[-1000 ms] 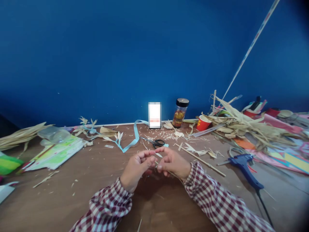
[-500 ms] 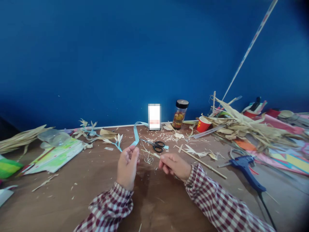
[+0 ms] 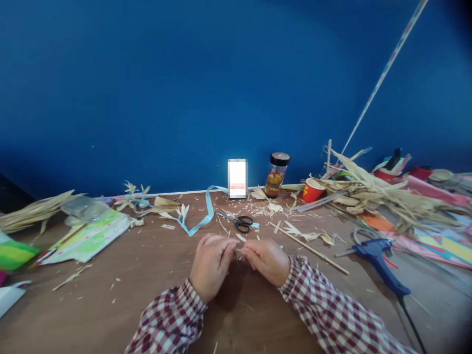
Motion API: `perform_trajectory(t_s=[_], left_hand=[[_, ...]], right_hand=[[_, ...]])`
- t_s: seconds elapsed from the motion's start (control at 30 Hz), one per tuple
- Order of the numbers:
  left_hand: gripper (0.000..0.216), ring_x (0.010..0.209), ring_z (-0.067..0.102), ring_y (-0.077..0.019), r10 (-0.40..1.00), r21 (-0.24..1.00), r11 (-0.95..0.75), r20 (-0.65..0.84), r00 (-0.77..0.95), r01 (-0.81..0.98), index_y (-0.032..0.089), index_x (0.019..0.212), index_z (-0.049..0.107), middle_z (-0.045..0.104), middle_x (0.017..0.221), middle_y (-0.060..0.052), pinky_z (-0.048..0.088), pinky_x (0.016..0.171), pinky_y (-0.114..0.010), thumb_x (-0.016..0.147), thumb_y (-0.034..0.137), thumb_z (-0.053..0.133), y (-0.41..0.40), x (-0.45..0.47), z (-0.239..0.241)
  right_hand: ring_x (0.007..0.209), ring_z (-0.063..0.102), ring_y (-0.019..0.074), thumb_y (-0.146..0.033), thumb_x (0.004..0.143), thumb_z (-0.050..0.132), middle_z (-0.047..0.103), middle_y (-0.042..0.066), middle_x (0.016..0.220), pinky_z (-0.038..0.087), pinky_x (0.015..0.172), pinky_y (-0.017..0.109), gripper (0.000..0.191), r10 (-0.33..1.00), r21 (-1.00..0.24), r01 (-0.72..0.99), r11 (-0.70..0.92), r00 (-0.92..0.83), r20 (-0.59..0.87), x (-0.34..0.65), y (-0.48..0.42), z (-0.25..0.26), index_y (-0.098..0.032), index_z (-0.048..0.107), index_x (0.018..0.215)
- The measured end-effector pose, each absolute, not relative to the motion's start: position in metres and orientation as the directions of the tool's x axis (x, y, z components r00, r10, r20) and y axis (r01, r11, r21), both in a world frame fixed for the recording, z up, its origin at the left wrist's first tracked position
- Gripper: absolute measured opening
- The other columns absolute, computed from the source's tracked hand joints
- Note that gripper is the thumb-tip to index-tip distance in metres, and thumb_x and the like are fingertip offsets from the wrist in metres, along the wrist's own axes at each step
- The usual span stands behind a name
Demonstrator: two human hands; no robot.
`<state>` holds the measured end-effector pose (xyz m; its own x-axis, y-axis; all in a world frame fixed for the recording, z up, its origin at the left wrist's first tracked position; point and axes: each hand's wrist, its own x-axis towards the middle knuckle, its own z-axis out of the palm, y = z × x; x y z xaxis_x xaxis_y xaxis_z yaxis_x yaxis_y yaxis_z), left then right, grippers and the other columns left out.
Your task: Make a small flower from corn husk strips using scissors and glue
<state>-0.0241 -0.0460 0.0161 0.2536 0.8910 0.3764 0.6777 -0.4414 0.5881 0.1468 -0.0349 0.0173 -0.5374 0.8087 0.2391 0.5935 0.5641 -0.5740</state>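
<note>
My right hand (image 3: 269,261) is closed in a pinch on a small pale strip of corn husk (image 3: 241,238), whose tip sticks up past the fingers. My left hand (image 3: 213,265) meets it from the left, thumb and fingers pressed together at the thin lower end of the strip. Most of the strip is hidden by my fingers. Just beyond the hands lie black-handled scissors (image 3: 242,224). A light blue ribbon (image 3: 209,209) curves over the table to a small husk flower (image 3: 182,212) with a blue-wrapped stem.
A thin stick (image 3: 313,250) and a blue glue gun (image 3: 379,258) lie to the right. Behind stand a black-lidded jar (image 3: 276,177) and a red paper cup (image 3: 313,190), beside a heap of dry husks (image 3: 368,191). Left are painted paper (image 3: 92,236) and more husks (image 3: 40,209). Scraps litter the table.
My left hand has moved right and turned inward, from beside the ribbon to the strip at my right hand. The ribbon's near end and flower stem now show uncovered.
</note>
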Motion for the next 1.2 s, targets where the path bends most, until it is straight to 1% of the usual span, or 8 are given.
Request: perform_trajectory(t_s=[0.13,0.23,0.37,0.47,0.6,0.8,0.97,1.2], left_hand=[[0.037,0.051,0.048,-0.0128,0.960,0.839,-0.214,0.087,0.265,0.501,0.018,0.065,0.061,0.051,0.048,0.002,0.038,0.060,-0.027,0.083,0.038,0.035,-0.045,-0.021,0.011],[0.033,0.049,0.044,-0.0106,0.989,0.986,0.033,-0.055,0.137,0.161,0.015,0.065,0.059,0.047,0.048,0.003,0.036,0.053,-0.023,0.078,0.042,0.043,-0.045,-0.018,0.011],[0.025,0.056,0.048,-0.0091,0.973,0.883,0.223,-0.229,0.035,-0.413,0.016,0.068,0.056,0.045,0.052,0.005,0.041,0.063,-0.023,0.073,0.040,0.054,-0.042,-0.019,0.014],[0.020,0.058,0.050,-0.0082,0.959,0.771,0.226,-0.284,-0.004,-0.595,0.017,0.067,0.054,0.045,0.052,0.006,0.042,0.067,-0.023,0.069,0.036,0.060,-0.040,-0.021,0.015],[0.019,0.058,0.049,-0.0077,0.967,0.778,0.218,-0.255,0.021,-0.589,0.017,0.068,0.056,0.047,0.054,0.005,0.041,0.065,-0.022,0.073,0.036,0.057,-0.040,-0.021,0.016],[0.026,0.053,0.046,-0.0089,0.935,0.835,0.333,-0.233,0.267,-0.437,0.016,0.065,0.059,0.049,0.052,0.003,0.036,0.053,-0.020,0.075,0.038,0.052,-0.050,-0.012,0.015],[0.028,0.058,0.048,-0.0099,0.872,0.839,0.429,-0.287,0.397,-0.336,0.014,0.069,0.062,0.052,0.053,0.001,0.037,0.058,-0.021,0.072,0.041,0.056,-0.055,-0.008,0.012],[0.027,0.066,0.053,-0.0107,0.844,0.846,0.445,-0.287,0.453,-0.293,0.012,0.053,0.063,0.063,0.070,-0.005,0.040,0.064,-0.021,0.067,0.035,0.063,-0.056,-0.009,0.010]], right_hand=[[0.054,0.051,0.0108,-0.030,0.088,0.034,0.056,-0.002,0.055,0.037,0.054,0.021,0.031,0.824,-0.553,0.616,0.561,-0.483,0.297,0.148,-0.032,0.016,-0.019,0.057,0.071],[0.074,0.055,0.0155,-0.027,0.085,0.040,0.061,0.004,0.079,0.041,0.071,0.029,0.020,0.817,-0.535,0.651,0.539,-0.247,0.522,0.150,-0.032,0.015,-0.019,0.057,0.092],[0.092,0.050,0.0208,-0.020,0.079,0.049,0.057,0.008,0.094,0.037,0.084,0.038,0.019,0.651,-0.444,0.631,0.636,-0.129,0.748,0.150,-0.039,0.014,-0.019,0.057,0.096],[0.088,0.051,0.0204,-0.019,0.076,0.052,0.057,0.006,0.089,0.039,0.080,0.037,0.018,0.596,-0.405,0.547,0.733,-0.230,0.769,0.146,-0.048,0.015,-0.021,0.060,0.093],[0.082,0.052,0.0172,-0.021,0.083,0.043,0.057,0.006,0.083,0.042,0.075,0.032,0.019,0.748,-0.630,0.408,0.661,-0.295,0.595,0.139,-0.049,0.016,-0.019,0.061,0.088],[0.086,0.054,0.0167,-0.034,0.086,0.039,0.060,0.006,0.096,0.043,0.075,0.030,0.028,0.933,-0.971,0.055,0.233,-0.292,0.208,0.137,-0.032,0.005,-0.019,0.061,0.096],[0.066,0.057,0.0108,-0.037,0.078,0.052,0.061,0.007,0.095,0.045,0.064,0.026,0.029,0.929,-0.953,-0.282,-0.111,-0.369,0.001,0.137,-0.028,-0.004,-0.017,0.062,0.096],[0.053,0.052,0.0070,-0.034,0.071,0.061,0.063,0.003,0.077,0.042,0.050,0.019,0.020,0.928,-0.892,-0.387,-0.233,-0.362,-0.085,0.137,-0.027,-0.004,-0.017,0.066,0.080]])
